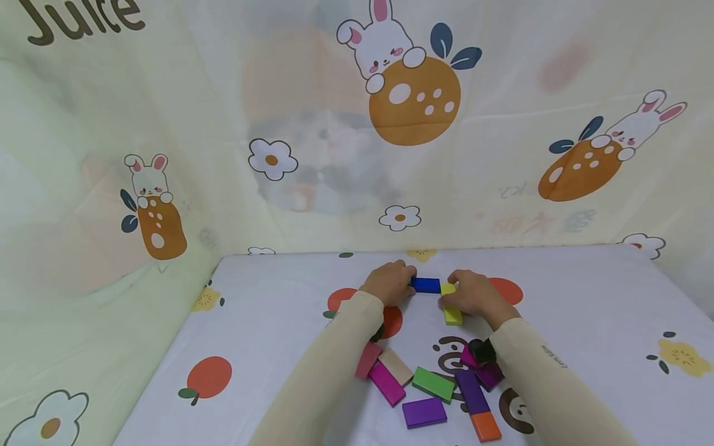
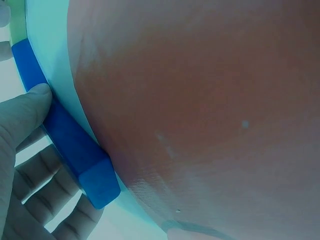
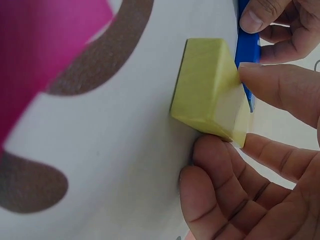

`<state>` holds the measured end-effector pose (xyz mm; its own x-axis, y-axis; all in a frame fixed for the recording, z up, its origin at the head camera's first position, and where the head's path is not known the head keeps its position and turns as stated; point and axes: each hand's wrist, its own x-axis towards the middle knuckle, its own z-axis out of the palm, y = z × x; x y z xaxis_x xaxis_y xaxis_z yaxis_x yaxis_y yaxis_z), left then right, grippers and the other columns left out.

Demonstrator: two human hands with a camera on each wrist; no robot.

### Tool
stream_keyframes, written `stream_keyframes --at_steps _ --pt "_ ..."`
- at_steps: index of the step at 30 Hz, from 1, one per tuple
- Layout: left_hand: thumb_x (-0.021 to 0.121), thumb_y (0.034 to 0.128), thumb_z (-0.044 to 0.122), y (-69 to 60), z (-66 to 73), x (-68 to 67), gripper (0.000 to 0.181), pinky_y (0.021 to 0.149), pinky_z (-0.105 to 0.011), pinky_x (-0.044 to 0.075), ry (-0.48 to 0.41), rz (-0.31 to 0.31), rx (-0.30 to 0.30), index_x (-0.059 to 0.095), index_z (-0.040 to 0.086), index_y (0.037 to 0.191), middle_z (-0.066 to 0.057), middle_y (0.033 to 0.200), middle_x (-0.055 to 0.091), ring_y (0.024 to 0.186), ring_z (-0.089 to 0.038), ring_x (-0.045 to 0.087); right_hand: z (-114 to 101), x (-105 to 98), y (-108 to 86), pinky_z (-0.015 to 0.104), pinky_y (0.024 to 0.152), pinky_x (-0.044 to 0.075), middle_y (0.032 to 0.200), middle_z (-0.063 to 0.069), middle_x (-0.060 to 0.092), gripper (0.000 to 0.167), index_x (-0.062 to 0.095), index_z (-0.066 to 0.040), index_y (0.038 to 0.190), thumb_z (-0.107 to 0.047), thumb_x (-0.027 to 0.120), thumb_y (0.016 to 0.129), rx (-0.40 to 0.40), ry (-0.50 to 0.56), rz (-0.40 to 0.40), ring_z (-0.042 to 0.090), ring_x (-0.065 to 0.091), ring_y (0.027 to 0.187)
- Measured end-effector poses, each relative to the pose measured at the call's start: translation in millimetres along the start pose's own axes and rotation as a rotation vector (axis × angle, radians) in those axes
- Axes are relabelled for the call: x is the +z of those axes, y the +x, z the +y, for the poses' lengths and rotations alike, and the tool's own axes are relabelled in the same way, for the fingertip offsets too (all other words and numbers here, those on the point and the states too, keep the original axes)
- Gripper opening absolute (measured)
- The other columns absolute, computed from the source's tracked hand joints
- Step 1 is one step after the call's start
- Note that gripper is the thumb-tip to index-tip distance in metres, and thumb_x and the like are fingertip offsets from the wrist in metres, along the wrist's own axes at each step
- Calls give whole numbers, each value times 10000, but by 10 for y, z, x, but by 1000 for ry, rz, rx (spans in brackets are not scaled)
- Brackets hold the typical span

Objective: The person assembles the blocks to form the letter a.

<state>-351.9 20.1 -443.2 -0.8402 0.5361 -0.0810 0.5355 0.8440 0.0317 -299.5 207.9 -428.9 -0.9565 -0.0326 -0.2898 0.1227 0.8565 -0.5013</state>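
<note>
My left hand [image 1: 389,283] pinches a blue block [image 1: 427,285] at the far part of the table. In the left wrist view the thumb lies along one side of the blue block [image 2: 75,142], with fingers behind it. A yellow block [image 1: 453,317] meets the blue one's right end, set at about a right angle to it. My right hand [image 1: 474,295] holds this yellow block between thumb and fingers. The right wrist view shows the yellow block [image 3: 199,82] close up, its near end standing out from the fingers.
Nearer on the white table [image 1: 268,334] lie loose blocks: green [image 1: 433,384], violet [image 1: 424,413], magenta [image 1: 387,383], beige [image 1: 396,367], red-pink [image 1: 367,360], purple [image 1: 471,391] and orange [image 1: 485,427]. Dark blocks sit partly behind the sleeves. A printed cloth [image 1: 323,229] hangs behind.
</note>
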Motion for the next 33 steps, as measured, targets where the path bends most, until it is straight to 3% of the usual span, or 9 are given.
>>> stream_keyframes --at_steps 12,21,27,33 --pt "713 1000 353 -3 5 -15 364 834 -218 494 -2 -8 -2 681 191 1324 18 1070 640 917 -115 554 14 3 8 449 819 530 1294 297 586 617 536 78 1401 -269 734 931 -11 4 -2 375 577 1014" --pt "714 1000 349 13 -7 4 361 819 -219 490 -18 -18 -7 680 182 1318 19 1053 633 901 -117 551 18 9 12 505 886 519 1310 301 584 616 544 78 1391 -271 737 922 -23 -2 1 389 564 1045" --pt "728 989 367 12 -9 0 433 875 -232 507 -18 -30 -19 654 178 1372 13 1113 646 933 -116 554 29 3 12 457 829 524 1308 299 583 624 544 71 1397 -274 744 918 -22 4 -2 382 571 1028" --pt "721 1000 323 -2 -6 -16 413 882 -226 512 -17 -36 -27 648 178 1380 9 1133 650 933 -114 560 28 1 14 483 859 518 1412 316 534 626 550 28 1435 -280 740 924 -38 -13 0 393 558 1060"
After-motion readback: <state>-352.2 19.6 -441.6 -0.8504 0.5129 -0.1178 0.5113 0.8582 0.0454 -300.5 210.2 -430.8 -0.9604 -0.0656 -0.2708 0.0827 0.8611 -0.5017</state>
